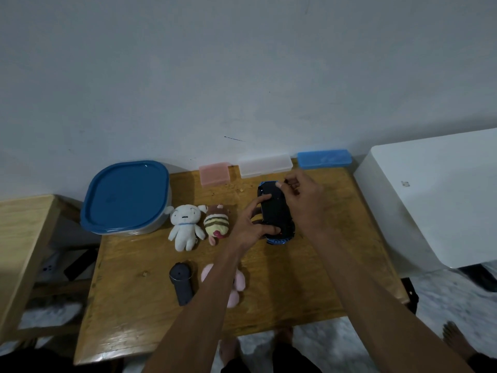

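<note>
left hand (248, 226): thumb and fingers pinched toy car (275, 211) near end | right hand (306, 203): fingers curled, gripped far end | both forearms: bare, extended forward, converging

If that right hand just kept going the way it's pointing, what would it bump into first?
The right hand is on the toy car. Past that, its line seems to lead to the clear case by the wall; height above the table is hard to judge.
</note>
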Motion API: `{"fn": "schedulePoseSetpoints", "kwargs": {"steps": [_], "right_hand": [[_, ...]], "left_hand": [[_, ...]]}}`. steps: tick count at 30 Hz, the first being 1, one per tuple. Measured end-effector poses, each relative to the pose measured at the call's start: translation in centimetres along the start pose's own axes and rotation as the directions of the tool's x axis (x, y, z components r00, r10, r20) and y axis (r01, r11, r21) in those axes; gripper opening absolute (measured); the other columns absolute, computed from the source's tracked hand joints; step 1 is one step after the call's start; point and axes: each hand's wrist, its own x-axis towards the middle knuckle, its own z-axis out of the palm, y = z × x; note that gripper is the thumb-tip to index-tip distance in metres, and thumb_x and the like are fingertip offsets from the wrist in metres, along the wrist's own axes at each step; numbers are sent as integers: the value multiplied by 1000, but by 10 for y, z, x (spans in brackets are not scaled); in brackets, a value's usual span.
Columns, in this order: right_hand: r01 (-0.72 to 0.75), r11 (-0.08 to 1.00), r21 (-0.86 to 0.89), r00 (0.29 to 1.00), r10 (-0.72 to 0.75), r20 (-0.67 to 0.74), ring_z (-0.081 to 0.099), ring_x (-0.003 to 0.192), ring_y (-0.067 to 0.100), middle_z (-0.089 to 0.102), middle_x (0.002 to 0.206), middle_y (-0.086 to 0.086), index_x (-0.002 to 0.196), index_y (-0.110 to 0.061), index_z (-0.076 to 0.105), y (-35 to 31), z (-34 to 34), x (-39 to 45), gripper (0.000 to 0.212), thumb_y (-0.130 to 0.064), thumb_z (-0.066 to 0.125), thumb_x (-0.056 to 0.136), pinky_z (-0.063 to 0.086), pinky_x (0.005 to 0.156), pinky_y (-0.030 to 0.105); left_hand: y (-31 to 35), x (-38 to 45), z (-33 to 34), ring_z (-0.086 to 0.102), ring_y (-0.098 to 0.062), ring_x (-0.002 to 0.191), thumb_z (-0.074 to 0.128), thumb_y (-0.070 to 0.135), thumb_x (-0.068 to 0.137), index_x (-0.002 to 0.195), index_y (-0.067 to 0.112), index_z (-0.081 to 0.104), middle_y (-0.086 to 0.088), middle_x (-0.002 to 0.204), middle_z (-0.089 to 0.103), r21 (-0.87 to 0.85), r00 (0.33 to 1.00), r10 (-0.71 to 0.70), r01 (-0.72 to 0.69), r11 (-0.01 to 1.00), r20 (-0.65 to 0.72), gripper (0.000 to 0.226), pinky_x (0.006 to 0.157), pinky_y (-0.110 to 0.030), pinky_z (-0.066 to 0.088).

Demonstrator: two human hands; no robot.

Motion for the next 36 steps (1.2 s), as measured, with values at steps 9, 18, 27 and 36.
{"fn": "schedulePoseSetpoints", "kwargs": {"steps": [9, 18, 27, 36], "right_hand": [[-225, 963, 146, 966, 240, -100, 58, 79, -10, 61, 84, -15, 103, -12, 67, 22, -16, 1, 17, -22, 73, 90, 45, 66, 6], [-304, 924, 230, 933, 338, -123, 59, 78, -5, 62, 85, -15, 103, -14, 66, 34, -27, 7, 18, -25, 73, 90, 46, 66, 7], [-331, 908, 258, 916, 374, -142, 59, 76, -9, 63, 85, -13, 102, -14, 66, 40, -30, 9, 18, -24, 74, 89, 47, 65, 7], [-337, 906, 254, 908, 385, -167, 60, 75, -7, 65, 85, -11, 102, -15, 67, 43, -30, 11, 19, -24, 76, 88, 46, 65, 7]], "left_hand": [[2, 7, 8, 61, -29, 118, 62, 6, 93, 131, 42, 59, -5, 131, 59, 17, 999, -46, 46, 999, 8, 52, 91, -50, 59], [-1, 13, 14, 59, -29, 119, 68, 7, 90, 127, 50, 60, -7, 133, 56, 118, 1000, -7, 8, 993, -7, 57, 94, -53, 56], [-7, 12, 27, 62, -29, 114, 58, 8, 90, 117, 48, 66, -5, 125, 66, 116, 995, 35, -25, 993, -90, 49, 94, -52, 56], [-10, 14, 32, 48, -25, 130, 57, 5, 93, 131, 54, 57, 2, 155, 39, 98, 997, 69, -65, 993, -44, 62, 95, -39, 55]]}}
